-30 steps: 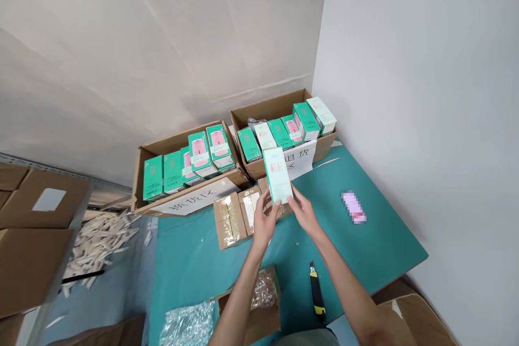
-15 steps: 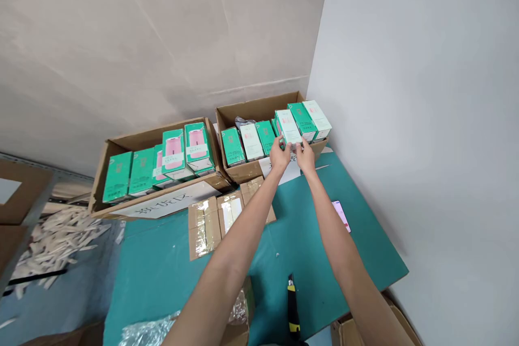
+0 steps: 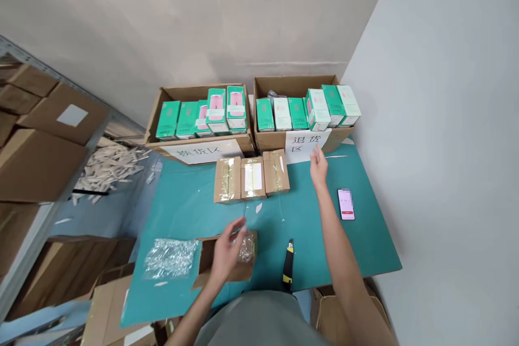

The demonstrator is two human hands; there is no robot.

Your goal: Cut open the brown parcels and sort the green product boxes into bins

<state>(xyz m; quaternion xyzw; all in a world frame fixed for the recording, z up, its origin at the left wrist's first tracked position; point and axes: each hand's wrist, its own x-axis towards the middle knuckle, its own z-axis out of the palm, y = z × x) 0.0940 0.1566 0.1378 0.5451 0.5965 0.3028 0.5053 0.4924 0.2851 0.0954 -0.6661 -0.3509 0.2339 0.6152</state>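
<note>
My left hand [image 3: 227,251] is empty, its fingers spread and curved, above an opened small cardboard box [image 3: 206,260]. Crumpled clear plastic [image 3: 246,248] shows inside that box. In front of the right-hand carton [image 3: 263,143], my right hand [image 3: 319,166] is raised with fingers stretched out, holding nothing. The white and pink product box [image 3: 319,110] rests tilted in that carton among several green and white boxes. A white paper sign [image 3: 302,154] with handwritten characters hangs on the carton's front, just behind my right hand.
A second carton [image 3: 152,132] of green boxes stands at left. Three taped brown parcels [image 3: 253,178] lie mid-table. Clear wrap [image 3: 170,258], a black and yellow utility knife [image 3: 288,266] and a phone [image 3: 346,204] are on the green table [image 3: 308,238]. A shelf of cartons [image 3: 44,165] stands left.
Both hands have let go of the white and pink box, which stays in the right carton. My left hand has come back over the opened box; my right hand has drawn back slightly. The view has shifted.
</note>
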